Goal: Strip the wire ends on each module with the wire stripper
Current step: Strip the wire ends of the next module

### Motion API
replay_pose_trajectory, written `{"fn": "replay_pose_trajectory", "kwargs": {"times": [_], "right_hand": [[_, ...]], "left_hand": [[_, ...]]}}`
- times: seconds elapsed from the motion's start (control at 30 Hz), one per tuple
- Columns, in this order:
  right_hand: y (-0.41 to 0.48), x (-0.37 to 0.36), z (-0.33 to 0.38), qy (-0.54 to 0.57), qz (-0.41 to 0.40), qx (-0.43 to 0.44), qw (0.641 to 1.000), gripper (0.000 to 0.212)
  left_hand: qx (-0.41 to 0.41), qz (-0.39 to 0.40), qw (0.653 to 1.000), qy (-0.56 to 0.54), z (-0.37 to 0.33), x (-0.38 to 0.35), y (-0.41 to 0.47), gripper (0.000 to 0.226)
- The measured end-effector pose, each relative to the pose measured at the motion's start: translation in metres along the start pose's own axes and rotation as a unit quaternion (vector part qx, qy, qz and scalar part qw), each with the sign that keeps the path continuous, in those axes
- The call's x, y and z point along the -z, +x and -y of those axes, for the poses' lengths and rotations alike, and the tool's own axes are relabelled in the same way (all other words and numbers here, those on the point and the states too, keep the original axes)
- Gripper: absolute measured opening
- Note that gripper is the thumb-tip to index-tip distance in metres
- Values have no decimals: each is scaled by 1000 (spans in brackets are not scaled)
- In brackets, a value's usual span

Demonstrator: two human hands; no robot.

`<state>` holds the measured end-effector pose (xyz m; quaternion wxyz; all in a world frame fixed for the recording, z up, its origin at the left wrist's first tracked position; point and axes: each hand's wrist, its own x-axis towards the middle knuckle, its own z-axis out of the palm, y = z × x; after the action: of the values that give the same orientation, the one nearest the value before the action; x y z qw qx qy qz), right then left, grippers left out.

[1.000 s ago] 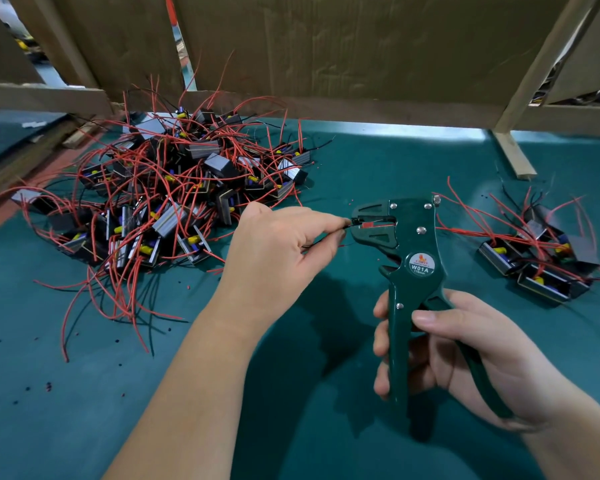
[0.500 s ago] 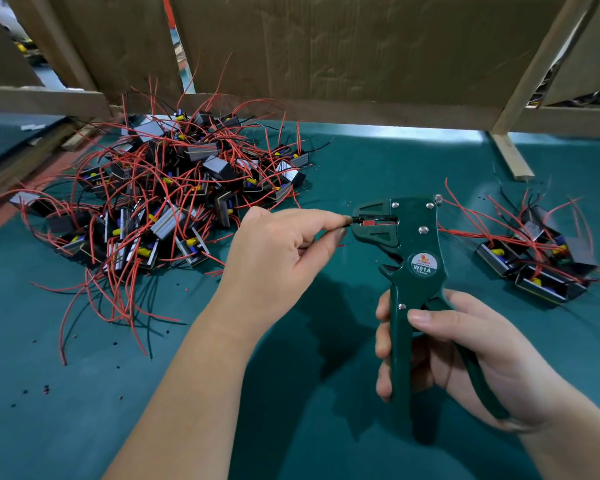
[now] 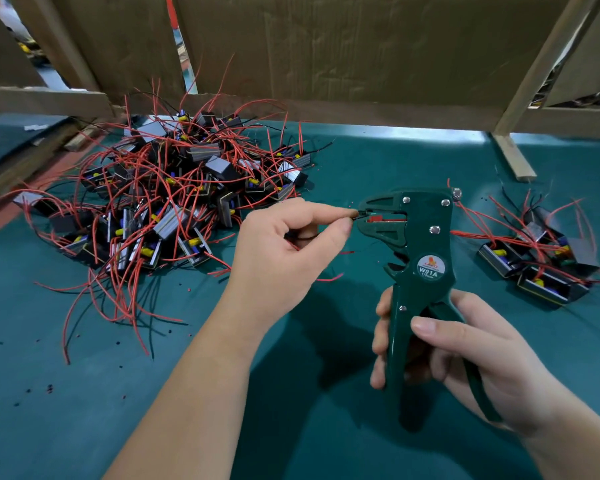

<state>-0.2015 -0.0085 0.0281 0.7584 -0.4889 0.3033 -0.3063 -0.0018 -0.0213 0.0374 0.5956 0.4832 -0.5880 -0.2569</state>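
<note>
My right hand (image 3: 461, 355) grips the handles of a dark green wire stripper (image 3: 416, 258), held upright with its jaws pointing left. My left hand (image 3: 284, 247) pinches a thin black wire (image 3: 358, 214) between thumb and forefinger, and the wire's tip sits in the stripper's jaws. The module that this wire belongs to is hidden under my left hand; red wires stick out below the palm. A big heap of black modules (image 3: 174, 206) with tangled red wires lies at the left. A small group of modules (image 3: 537, 258) lies at the right.
The work surface is a green mat (image 3: 84, 410) dotted with small bits of stripped insulation. A cardboard wall (image 3: 326, 57) with wooden strips closes off the back. A wooden leg (image 3: 513, 157) stands at the back right.
Both hands have held nearly the same pose. My left hand has shifted slightly, keeping the wire tip in the jaws.
</note>
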Motion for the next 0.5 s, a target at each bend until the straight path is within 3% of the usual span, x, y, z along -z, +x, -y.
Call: {"fn": "replay_pose_trajectory", "kwargs": {"times": [0.17,0.5], "right_hand": [[-1,1,1,20,19,4,1000,55],[-1,4,1,47,63,-7,997,49]], "left_hand": [[47,-7,996,-77,-1,-2,1,12],[7,-14,999,-41,-3,5,1,12]]}}
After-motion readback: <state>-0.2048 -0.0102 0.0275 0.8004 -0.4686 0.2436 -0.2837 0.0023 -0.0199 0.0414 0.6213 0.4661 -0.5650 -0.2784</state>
